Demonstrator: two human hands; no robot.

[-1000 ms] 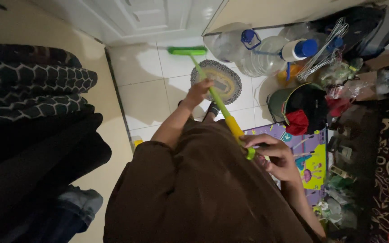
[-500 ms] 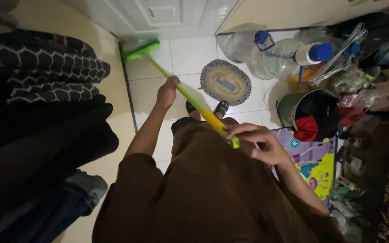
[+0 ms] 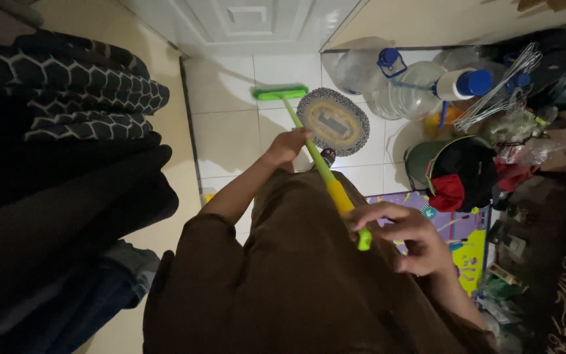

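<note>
Mid-sweep, by the look of it: left hand (image 3: 287, 145) wrapped around the green broom (image 3: 309, 145) handle midway, right hand (image 3: 406, 236) curled loosely around its top end. Broom head sits on the white tile floor (image 3: 224, 131), just left of the oval rug (image 3: 334, 120), near the door (image 3: 244, 19). Water jugs (image 3: 394, 85) and clutter crowd the right.

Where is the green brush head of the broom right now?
In the head view, the green brush head rests on the white tiled floor, just left of the oval woven mat, near the white door.
</note>
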